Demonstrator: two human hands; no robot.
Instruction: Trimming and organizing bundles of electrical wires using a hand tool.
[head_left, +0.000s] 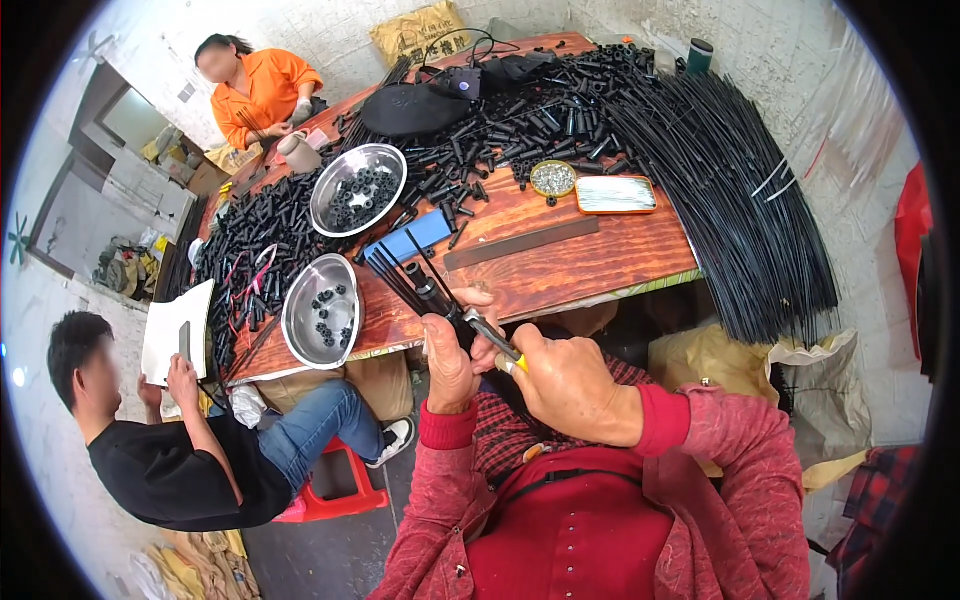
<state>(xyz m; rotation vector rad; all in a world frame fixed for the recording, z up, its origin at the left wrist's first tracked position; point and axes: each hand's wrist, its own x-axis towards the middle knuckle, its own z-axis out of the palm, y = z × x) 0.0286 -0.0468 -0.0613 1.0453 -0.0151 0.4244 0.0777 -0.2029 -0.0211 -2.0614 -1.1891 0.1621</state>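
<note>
My left hand (452,368) is closed around a sheaf of thin black rods (392,282) and a thicker black tubular part (428,290), all held up just past the table's front edge. Pliers (508,350) with yellow on the handle are gripped in my right hand (580,388). Their jaw end reaches to the lower part of the black pieces beside my left fingers. Exactly what the jaws touch is hidden by those fingers.
On the wooden table (655,245) stand two metal bowls (296,305) with black rings, a blue block (410,236), a brown bar (520,245), a round tin (553,179) and an orange-rimmed tray (615,195). Black tubes and long rods (720,190) lie heaped behind. Two people sit left.
</note>
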